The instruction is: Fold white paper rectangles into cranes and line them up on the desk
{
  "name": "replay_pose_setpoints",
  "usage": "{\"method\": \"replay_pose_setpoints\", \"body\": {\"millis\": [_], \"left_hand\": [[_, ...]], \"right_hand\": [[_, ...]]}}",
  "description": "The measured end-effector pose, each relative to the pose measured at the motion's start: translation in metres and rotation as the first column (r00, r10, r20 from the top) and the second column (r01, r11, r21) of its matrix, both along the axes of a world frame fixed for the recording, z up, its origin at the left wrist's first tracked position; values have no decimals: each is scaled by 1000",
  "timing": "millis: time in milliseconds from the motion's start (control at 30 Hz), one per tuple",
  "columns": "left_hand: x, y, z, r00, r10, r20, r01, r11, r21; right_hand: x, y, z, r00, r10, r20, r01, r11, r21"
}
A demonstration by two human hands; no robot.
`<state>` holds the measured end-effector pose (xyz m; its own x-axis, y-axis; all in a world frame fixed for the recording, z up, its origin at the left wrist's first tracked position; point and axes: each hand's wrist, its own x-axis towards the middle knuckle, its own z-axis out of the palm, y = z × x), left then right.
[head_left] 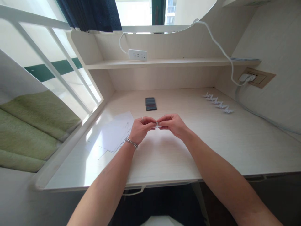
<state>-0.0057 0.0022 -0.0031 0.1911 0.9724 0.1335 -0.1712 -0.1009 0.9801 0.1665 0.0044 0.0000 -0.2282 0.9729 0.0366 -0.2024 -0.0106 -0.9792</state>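
Between my two hands, just above the middle of the desk, is a small piece of folded white paper (157, 125). My left hand (142, 127), with a ring and a chain bracelet, pinches its left side between thumb and fingers. The right side is pinched by my right hand (172, 125), fingertips close to those of the left. Fingers cover most of the paper, so its folded shape is hard to make out. Several white paper cranes (217, 103) stand in a slanting row at the back right of the desk.
Loose white sheets (113, 133) lie left of my hands. A dark phone-like object (150, 104), partly blurred, rests behind them. On the shelf (174, 63) stands a white power strip (137, 55). A white cable (218, 45) runs down to the wall socket (257, 78) at right.
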Motion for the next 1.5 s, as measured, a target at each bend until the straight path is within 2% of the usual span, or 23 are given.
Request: {"method": "replay_pose_setpoints", "body": {"millis": [300,467,600,767,1100,1333,1500], "left_hand": [[1,-4,4,997,37,-69,-31,996,79],[-1,-1,0,993,58,-107,-44,991,127],[-2,1,-5,987,73,-145,-51,987,150],[-1,2,-6,994,68,-90,-55,989,141],[-2,3,-3,998,45,36,-47,997,57],[0,5,-7,998,66,-12,-65,994,86],[0,6,-7,995,96,-13,-94,992,84]], "right_hand": [[0,-1,0,997,-35,63,31,997,73],[1,-1,3,998,15,53,-17,999,34],[0,-1,3,996,-13,89,11,1000,18],[-1,0,0,990,-33,134,21,996,85],[-4,3,-6,969,-160,188,109,961,254],[-5,2,-9,956,-203,211,121,930,346],[-6,2,-10,956,-203,210,117,924,363]]}}
